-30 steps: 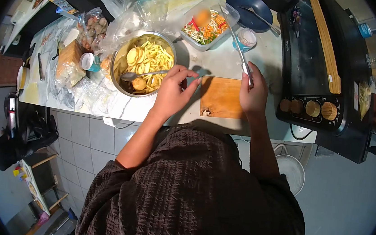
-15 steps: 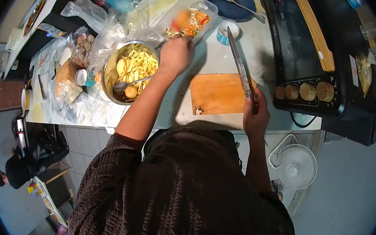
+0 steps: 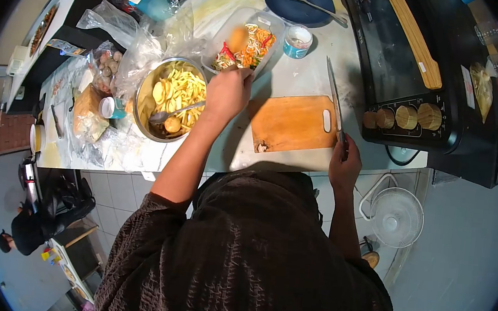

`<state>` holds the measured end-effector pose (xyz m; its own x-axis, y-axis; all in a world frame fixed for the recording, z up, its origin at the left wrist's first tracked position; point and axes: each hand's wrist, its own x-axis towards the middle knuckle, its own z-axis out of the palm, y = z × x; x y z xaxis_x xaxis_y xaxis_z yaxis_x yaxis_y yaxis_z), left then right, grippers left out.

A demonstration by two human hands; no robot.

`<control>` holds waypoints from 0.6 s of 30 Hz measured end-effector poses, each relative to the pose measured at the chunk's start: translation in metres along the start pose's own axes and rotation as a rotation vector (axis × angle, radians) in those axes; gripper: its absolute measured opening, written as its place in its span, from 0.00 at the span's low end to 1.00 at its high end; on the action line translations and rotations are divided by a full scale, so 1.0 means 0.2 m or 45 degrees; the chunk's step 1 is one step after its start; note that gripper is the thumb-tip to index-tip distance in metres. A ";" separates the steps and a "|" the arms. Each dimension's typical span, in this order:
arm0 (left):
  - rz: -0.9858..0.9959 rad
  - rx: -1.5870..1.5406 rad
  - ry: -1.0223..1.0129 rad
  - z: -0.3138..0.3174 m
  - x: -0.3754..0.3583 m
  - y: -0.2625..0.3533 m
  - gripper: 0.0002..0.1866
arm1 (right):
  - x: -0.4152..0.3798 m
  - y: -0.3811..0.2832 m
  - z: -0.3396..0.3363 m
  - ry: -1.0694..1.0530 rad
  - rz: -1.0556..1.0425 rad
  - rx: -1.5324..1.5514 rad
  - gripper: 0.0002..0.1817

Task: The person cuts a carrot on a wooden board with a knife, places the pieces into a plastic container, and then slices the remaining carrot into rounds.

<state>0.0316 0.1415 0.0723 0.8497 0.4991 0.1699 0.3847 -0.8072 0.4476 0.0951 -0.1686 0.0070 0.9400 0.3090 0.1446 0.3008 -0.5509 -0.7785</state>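
My left hand (image 3: 230,94) is closed at the near rim of a clear plastic container (image 3: 269,22), its fingertips partly hidden. Inside the container lie shredded vegetables (image 3: 258,47) in orange and white with red chili pieces; one orange patch there is blurred. In my right hand (image 3: 346,165) is a long knife (image 3: 337,101), gripped by its dark handle, blade pointing away from me. Just left of the blade lies a wooden cutting board (image 3: 291,123) with a handle slot. Beside my left forearm stands a metal bowl (image 3: 140,106) of yellow cut strips (image 3: 183,89) with a spoon (image 3: 175,113) in it.
A small blue-and-white tub (image 3: 297,42) and a dark blue plate (image 3: 281,3) with a fork sit at the back. On the right is a black griddle (image 3: 393,55) with wooden knobs. Plastic bags (image 3: 141,64) crowd the left side. A person (image 3: 35,231) is at far left.
My left hand and the plastic container have come closer to me. The knife has shifted right and toward me, off the cutting board, uncovering its slot.
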 end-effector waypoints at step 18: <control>0.066 -0.086 -0.139 -0.07 -0.13 -0.01 0.09 | -0.05 -0.12 0.08 -0.246 -0.056 -0.310 0.30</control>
<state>0.0042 0.1341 0.0791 0.9035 0.4168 0.0996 0.3168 -0.8062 0.4997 0.0768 -0.1464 0.0140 0.8842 0.4655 0.0378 0.3922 -0.6961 -0.6014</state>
